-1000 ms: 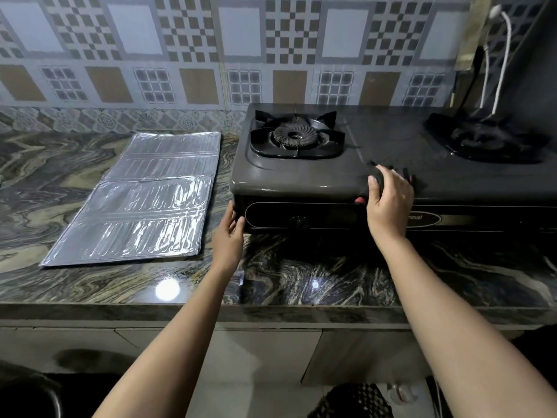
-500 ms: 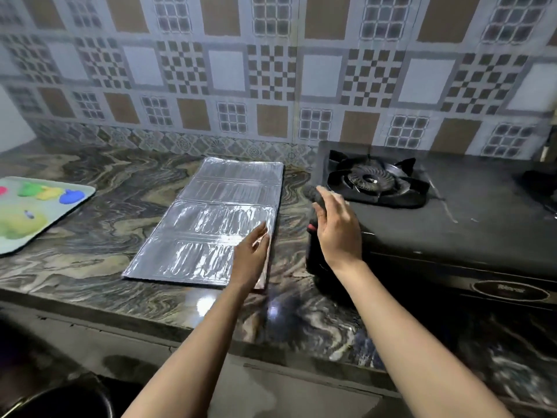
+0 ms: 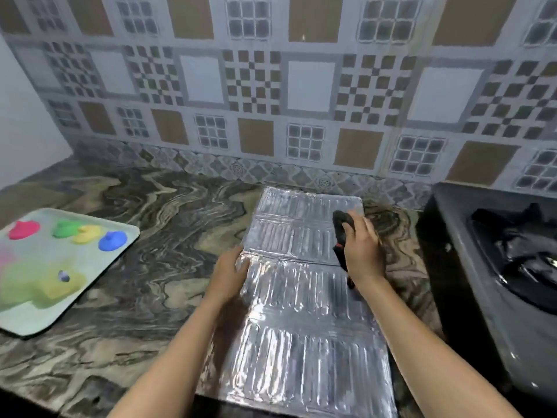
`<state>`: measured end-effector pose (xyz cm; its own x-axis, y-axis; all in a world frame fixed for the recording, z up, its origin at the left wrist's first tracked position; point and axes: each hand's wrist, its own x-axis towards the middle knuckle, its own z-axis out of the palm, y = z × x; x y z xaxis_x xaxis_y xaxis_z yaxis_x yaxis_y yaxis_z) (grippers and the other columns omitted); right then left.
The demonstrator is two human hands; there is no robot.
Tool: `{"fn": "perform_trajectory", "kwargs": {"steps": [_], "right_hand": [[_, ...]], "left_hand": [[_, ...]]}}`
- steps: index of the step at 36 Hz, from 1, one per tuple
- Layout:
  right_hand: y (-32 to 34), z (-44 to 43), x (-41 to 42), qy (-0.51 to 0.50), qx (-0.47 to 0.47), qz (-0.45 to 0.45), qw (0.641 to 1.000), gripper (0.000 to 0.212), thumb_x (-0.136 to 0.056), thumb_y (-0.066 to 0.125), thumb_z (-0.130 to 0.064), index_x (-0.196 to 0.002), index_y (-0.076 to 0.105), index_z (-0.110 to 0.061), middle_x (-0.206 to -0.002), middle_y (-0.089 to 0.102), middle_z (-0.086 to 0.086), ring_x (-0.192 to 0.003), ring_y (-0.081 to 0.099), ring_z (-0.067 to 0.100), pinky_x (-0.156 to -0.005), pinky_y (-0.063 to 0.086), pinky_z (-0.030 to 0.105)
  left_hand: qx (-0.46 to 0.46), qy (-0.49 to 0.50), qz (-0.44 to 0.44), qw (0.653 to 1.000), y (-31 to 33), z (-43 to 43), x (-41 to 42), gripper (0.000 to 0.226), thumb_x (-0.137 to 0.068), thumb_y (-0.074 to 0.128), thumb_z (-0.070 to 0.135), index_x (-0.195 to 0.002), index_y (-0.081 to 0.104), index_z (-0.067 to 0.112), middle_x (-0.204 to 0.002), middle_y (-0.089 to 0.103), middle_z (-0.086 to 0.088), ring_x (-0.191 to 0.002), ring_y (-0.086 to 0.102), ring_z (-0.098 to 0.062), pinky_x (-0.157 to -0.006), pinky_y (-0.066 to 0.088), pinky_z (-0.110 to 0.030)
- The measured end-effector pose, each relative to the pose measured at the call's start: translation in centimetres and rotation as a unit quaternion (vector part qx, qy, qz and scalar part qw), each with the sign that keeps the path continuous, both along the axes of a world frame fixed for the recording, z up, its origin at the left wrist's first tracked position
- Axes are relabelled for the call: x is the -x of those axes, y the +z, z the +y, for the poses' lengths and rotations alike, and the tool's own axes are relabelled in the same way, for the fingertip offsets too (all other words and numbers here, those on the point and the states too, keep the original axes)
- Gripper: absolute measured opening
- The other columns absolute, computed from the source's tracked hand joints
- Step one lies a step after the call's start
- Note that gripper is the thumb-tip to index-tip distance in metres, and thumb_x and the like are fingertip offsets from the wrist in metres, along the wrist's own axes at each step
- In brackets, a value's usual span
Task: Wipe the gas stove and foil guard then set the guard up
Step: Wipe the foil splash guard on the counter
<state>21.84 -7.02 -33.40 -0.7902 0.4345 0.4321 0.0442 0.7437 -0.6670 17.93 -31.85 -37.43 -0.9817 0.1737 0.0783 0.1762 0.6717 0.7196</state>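
The silver foil guard (image 3: 295,336) lies flat on the marble counter (image 3: 144,267), its near edge hanging over the counter's front. My left hand (image 3: 230,274) presses on the guard's left edge at the fold, fingers spread. My right hand (image 3: 361,251) rests on the guard's far right part, shut on a dark cloth (image 3: 342,226) with a red spot. The dark gas stove (image 3: 494,267) stands at the right edge, with one burner (image 3: 524,257) showing.
A pale tray (image 3: 99,279) with coloured blobs sits on the counter at the left. A patterned tile wall (image 3: 271,101) runs along the back. The counter's front edge is close below my forearms.
My view has swung left from the stove to the guard. My right hand carried the cloth off the stove onto the guard. My left hand moved to the guard's left edge.
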Motion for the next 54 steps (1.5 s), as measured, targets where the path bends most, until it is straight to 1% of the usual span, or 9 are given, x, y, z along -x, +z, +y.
{"fn": "perform_trajectory", "kwargs": {"steps": [2, 5, 7, 12, 16, 22, 27, 38, 54], "right_hand": [[-0.9, 0.5, 2.2, -0.021, 0.008, -0.026, 0.999, 0.033, -0.099, 0.04, -0.02, -0.128, 0.05, -0.013, -0.128, 0.053, 0.011, -0.111, 0.051, 0.032, -0.087, 0.041, 0.038], [-1.9, 1.3, 5.2, -0.05, 0.01, -0.056, 0.997, 0.035, -0.099, 0.038, -0.022, -0.13, 0.048, -0.011, -0.133, 0.05, 0.013, -0.116, 0.048, 0.034, -0.091, 0.041, 0.041], [-2.3, 2.0, 7.0, -0.07, 0.006, -0.073, 0.995, 0.036, -0.099, 0.037, -0.023, -0.132, 0.046, -0.01, -0.135, 0.048, 0.014, -0.118, 0.046, 0.036, -0.094, 0.04, 0.043], [-3.2, 3.7, 10.4, -0.106, -0.03, -0.098, 0.989, 0.037, -0.099, 0.036, -0.023, -0.133, 0.044, -0.01, -0.134, 0.047, 0.017, -0.117, 0.045, 0.04, -0.091, 0.042, 0.048], [-3.4, 4.6, 12.4, -0.143, -0.055, -0.11, 0.982, 0.036, -0.099, 0.036, -0.023, -0.132, 0.045, -0.011, -0.133, 0.048, 0.017, -0.118, 0.043, 0.041, -0.09, 0.041, 0.049], [-4.7, 5.2, 14.6, -0.123, -0.054, -0.157, 0.978, 0.037, -0.1, 0.033, -0.026, -0.133, 0.043, -0.012, -0.139, 0.046, 0.013, -0.125, 0.039, 0.037, -0.095, 0.039, 0.047], [-8.5, 5.7, 15.4, -0.054, -0.057, -0.245, 0.966, 0.044, -0.1, 0.031, -0.03, -0.14, 0.036, -0.014, -0.148, 0.037, 0.01, -0.137, 0.026, 0.033, -0.112, 0.024, 0.045], [-9.5, 5.5, 17.8, -0.11, -0.078, -0.28, 0.95, 0.052, -0.097, 0.03, -0.04, -0.146, 0.023, -0.023, -0.157, 0.02, 0.002, -0.145, 0.006, 0.034, -0.116, -0.002, 0.05], [-9.5, 2.4, 23.1, -0.121, -0.066, -0.285, 0.948, 0.051, -0.098, 0.029, -0.033, -0.147, 0.02, -0.021, -0.157, 0.017, 0.004, -0.144, 0.004, 0.036, -0.117, 0.0, 0.052]], "left_hand": [[0.017, -0.005, -0.018, 1.0, -0.8, -0.7, 2.4, 0.055, -0.081, 0.041, 0.036, -0.116, 0.059, -0.003, -0.114, 0.063, -0.024, -0.108, 0.058, -0.033, -0.085, 0.038, -0.03], [0.043, -0.018, -0.037, 0.998, -1.9, -1.1, 5.6, 0.036, -0.09, 0.051, 0.023, -0.115, 0.056, -0.002, -0.111, 0.061, -0.023, -0.106, 0.056, -0.036, -0.088, 0.037, -0.034], [0.034, -0.032, -0.028, 0.999, -2.6, -1.1, 7.2, 0.038, -0.091, 0.054, 0.02, -0.123, 0.053, -0.001, -0.122, 0.058, -0.021, -0.117, 0.052, -0.035, -0.097, 0.036, -0.035], [0.035, -0.04, -0.046, 0.997, -3.9, -0.7, 10.2, 0.073, -0.081, 0.039, 0.053, -0.138, 0.043, 0.007, -0.143, 0.045, -0.014, -0.135, 0.038, -0.03, -0.113, 0.029, -0.043], [0.098, -0.069, -0.051, 0.991, -4.8, -0.3, 11.2, 0.07, -0.092, 0.041, 0.051, -0.148, 0.023, 0.012, -0.157, 0.018, -0.01, -0.146, 0.014, -0.025, -0.12, 0.011, -0.042], [0.238, -0.093, 0.008, 0.967, -6.6, -0.5, 10.8, 0.084, -0.082, 0.003, 0.069, -0.149, -0.003, 0.019, -0.159, -0.004, 0.0, -0.147, -0.006, -0.015, -0.12, -0.004, -0.038], [0.259, -0.087, 0.017, 0.962, -6.7, -0.4, 10.8, 0.084, -0.08, -0.001, 0.069, -0.149, -0.005, 0.022, -0.159, -0.004, 0.003, -0.146, -0.007, -0.013, -0.121, -0.004, -0.038], [0.254, -0.076, 0.026, 0.964, -6.9, -0.3, 10.9, 0.076, -0.086, 0.007, 0.066, -0.149, -0.003, 0.025, -0.156, -0.007, 0.009, -0.144, -0.008, -0.007, -0.119, -0.006, -0.033], [0.243, -0.064, 0.022, 0.968, -6.1, 0.0, 10.5, 0.069, -0.092, 0.019, 0.061, -0.148, -0.005, 0.029, -0.153, -0.014, 0.015, -0.142, -0.016, -0.003, -0.117, -0.013, -0.028]]}}
